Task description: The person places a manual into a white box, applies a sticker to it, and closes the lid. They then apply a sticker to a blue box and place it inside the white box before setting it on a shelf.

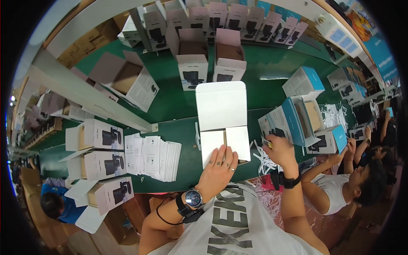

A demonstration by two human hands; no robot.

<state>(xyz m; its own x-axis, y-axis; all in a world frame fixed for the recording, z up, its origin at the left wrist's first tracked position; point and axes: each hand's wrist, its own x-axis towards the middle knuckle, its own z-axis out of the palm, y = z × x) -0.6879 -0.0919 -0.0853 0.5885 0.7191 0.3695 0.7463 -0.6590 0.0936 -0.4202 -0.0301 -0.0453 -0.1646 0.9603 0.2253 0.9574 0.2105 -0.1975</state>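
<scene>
Before me on the green bench is a white box [222, 106], its lid thrown back and its inner flaps folded inward. My left hand [217, 169] rests on those flaps with fingers stretched out, pressing rather than gripping. To the right, my right hand [281, 152] is closed, with a small yellowish bit showing at its fingertips that I cannot make out. Shredded white paper strips [265, 163] lie beside and below that hand. Just beyond it stands a white and blue printed carton [278, 121].
Stacked leaflets [159, 159] lie left of the box, near open cartons [104, 163]. Two open cartons [193, 70] stand behind it; more line the back shelf. A white post [102, 100] rises at left. At right, a co-worker [333, 187] handles a blue-topped carton [329, 140].
</scene>
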